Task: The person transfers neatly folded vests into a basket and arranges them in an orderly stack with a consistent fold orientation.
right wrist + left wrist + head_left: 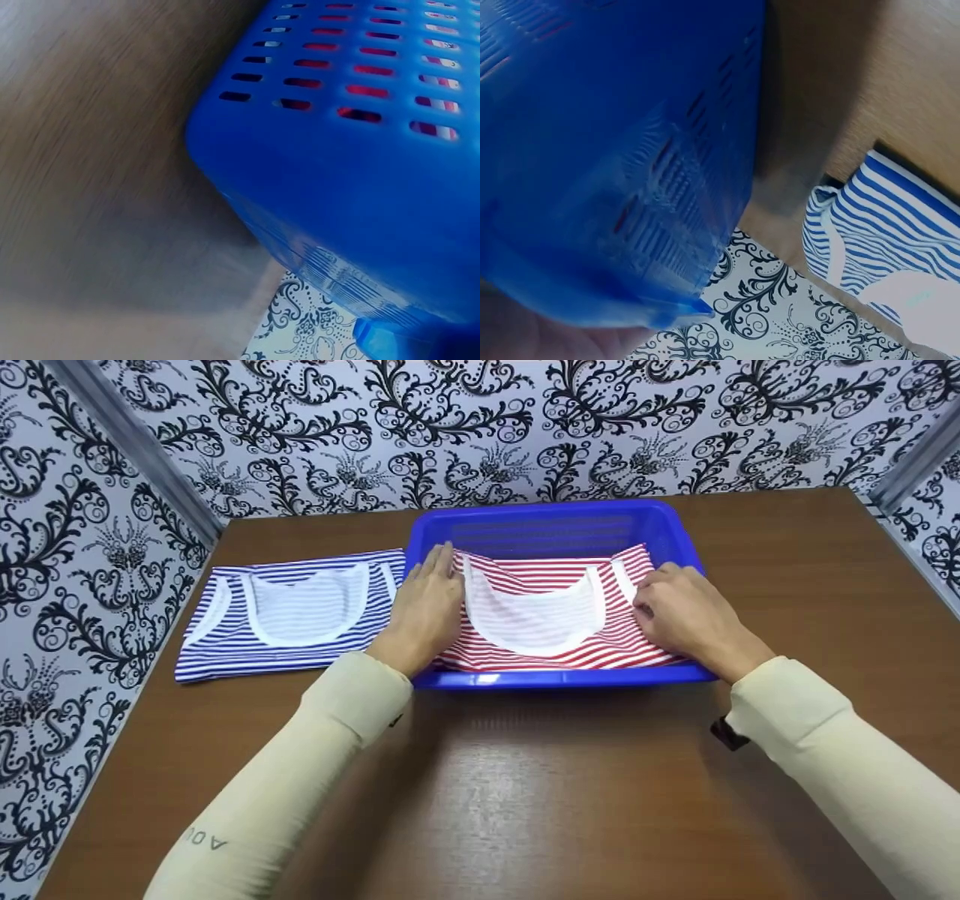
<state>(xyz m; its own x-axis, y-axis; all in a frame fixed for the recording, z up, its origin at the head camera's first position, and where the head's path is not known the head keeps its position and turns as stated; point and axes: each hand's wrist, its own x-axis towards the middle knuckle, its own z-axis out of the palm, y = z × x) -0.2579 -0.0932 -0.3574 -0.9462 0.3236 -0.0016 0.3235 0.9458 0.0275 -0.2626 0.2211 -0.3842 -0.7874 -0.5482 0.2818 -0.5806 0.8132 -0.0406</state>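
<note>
A red-and-white striped garment with white trim [536,619] lies folded flat inside a blue plastic basket [562,678]. At the basket's left side my left hand [426,604] rests on the garment's edge, its fingers extended. My right hand [686,611] has curled fingers and pinches the garment's right edge; the fingertips are partly hidden. In the left wrist view a blurred part of the left hand [547,334] shows below the basket wall [630,112]. The right wrist view shows the slotted basket side [337,172], with red cloth behind the slots.
A folded blue-and-white striped garment [307,607] lies on the brown table [487,795], just left of the basket. Patterned black-and-white panels [480,435] stand behind and beside the table.
</note>
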